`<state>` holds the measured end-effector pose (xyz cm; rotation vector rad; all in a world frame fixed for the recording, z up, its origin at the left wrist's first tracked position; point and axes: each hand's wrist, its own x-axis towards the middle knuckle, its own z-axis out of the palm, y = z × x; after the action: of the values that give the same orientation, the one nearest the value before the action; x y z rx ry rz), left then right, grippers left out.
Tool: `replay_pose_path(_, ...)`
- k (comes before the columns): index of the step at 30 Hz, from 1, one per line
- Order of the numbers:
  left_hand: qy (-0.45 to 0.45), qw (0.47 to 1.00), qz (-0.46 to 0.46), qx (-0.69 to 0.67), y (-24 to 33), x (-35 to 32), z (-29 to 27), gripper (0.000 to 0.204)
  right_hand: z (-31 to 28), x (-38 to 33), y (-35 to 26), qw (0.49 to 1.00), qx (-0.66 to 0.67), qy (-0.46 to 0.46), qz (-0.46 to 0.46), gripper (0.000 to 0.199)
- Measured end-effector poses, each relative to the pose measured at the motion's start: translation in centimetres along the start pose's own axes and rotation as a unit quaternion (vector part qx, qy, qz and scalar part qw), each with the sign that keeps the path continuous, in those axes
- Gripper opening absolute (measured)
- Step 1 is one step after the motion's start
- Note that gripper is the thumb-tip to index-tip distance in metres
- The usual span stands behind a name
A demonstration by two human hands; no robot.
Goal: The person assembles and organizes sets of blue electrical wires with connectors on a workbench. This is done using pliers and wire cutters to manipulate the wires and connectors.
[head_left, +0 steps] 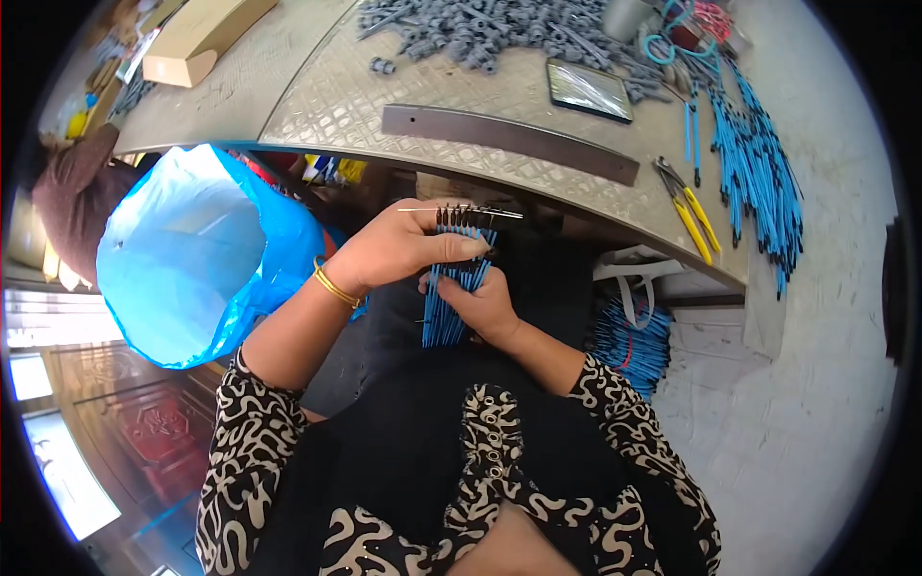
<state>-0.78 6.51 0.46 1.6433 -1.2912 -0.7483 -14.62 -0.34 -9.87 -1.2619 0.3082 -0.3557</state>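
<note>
In front of my torso I hold a row of thin blue sticks with black ends (444, 322), upright and side by side. A thin metal rod (420, 209) runs crosswise along their black upper ends and seems to pass through them. My left hand (408, 252), with a gold bangle on its wrist, is closed around the upper part, thumb lying across the front. Lower down, my right hand (488, 305) is closed on the same sticks from the right, its thumb against them. The fingers behind the sticks are hidden.
A blue plastic bag (279, 245) stands open at my left. On the table (336, 106) ahead lie grey plastic parts (480, 34), a flat metal bar (509, 142), a dark-framed rectangle (590, 89), yellow-handled pliers (693, 221) and more blue sticks (754, 173). Another bundle (629, 341) sits below, right.
</note>
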Motion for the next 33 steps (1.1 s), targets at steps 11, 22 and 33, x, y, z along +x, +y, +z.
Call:
replay_pose_path(11,0.299,0.836,-0.009,-0.461,-1.4,-3.2,3.4,0.032,1.4,3.0,-0.9,0.997,0.041,0.019,0.067,0.013)
replay_pose_path(22,0.357,0.897,-0.08,-0.249,-4.2,0.0,-4.8,0.024,1.3,3.9,-0.1,0.991,0.047,0.037,0.121,0.019)
replay_pose_path(33,0.197,0.841,0.109,0.492,-9.2,14.6,-15.2,0.024,1.0,3.0,-0.3,0.991,0.085,0.009,0.102,0.024)
